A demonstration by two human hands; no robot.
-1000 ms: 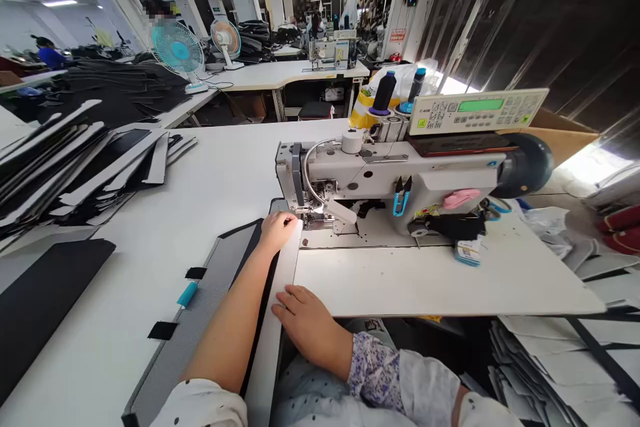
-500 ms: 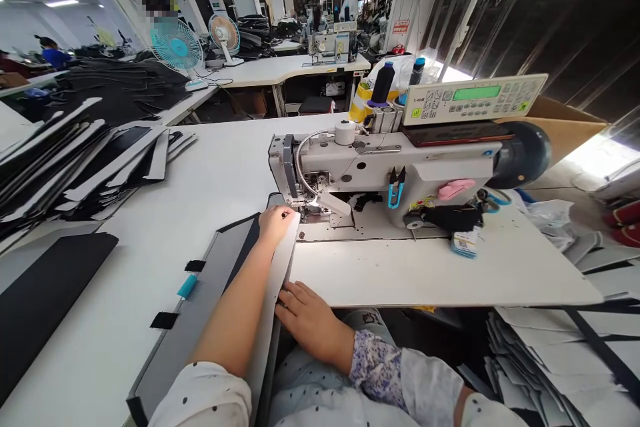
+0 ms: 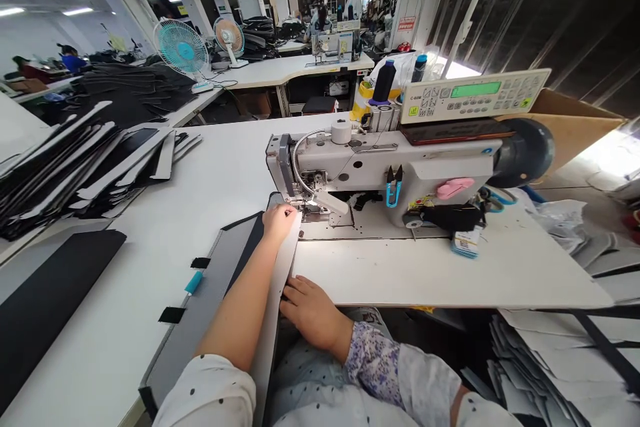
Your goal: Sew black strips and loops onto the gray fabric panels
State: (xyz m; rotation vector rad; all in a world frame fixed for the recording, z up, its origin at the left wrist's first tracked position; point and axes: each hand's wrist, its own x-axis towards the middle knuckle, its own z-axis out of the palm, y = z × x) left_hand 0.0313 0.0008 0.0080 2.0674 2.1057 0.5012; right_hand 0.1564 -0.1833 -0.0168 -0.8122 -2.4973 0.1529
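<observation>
A long grey panel (image 3: pixel 205 300) with dark edging, black tabs and a teal tab lies at a slant on the table, its near end reaching the front edge. A pale strip (image 3: pixel 283 260) runs along its right side up to the needle area of the sewing machine (image 3: pixel 345 167). My left hand (image 3: pixel 278 221) is closed on the strip's far end, right beside the presser foot; its forearm crosses over the panel. Nearer to me, my right hand (image 3: pixel 315 312) grips the strip's right edge at the table's front, its thumb hidden.
Piled dark and pale pieces (image 3: pixel 90 167) lie on the left, with a black panel (image 3: pixel 55 300) in front. Blue thread snips (image 3: pixel 394 187) and a pink item (image 3: pixel 454 187) are on the machine body. A control panel (image 3: pixel 475 97) sits on top. More cut pieces (image 3: pixel 535 373) are at lower right.
The view has shifted slightly. Both hands keep nearly the same places on the strip, and the panel's near corner appears a little farther forward. A person at the far machine now shows more clearly.
</observation>
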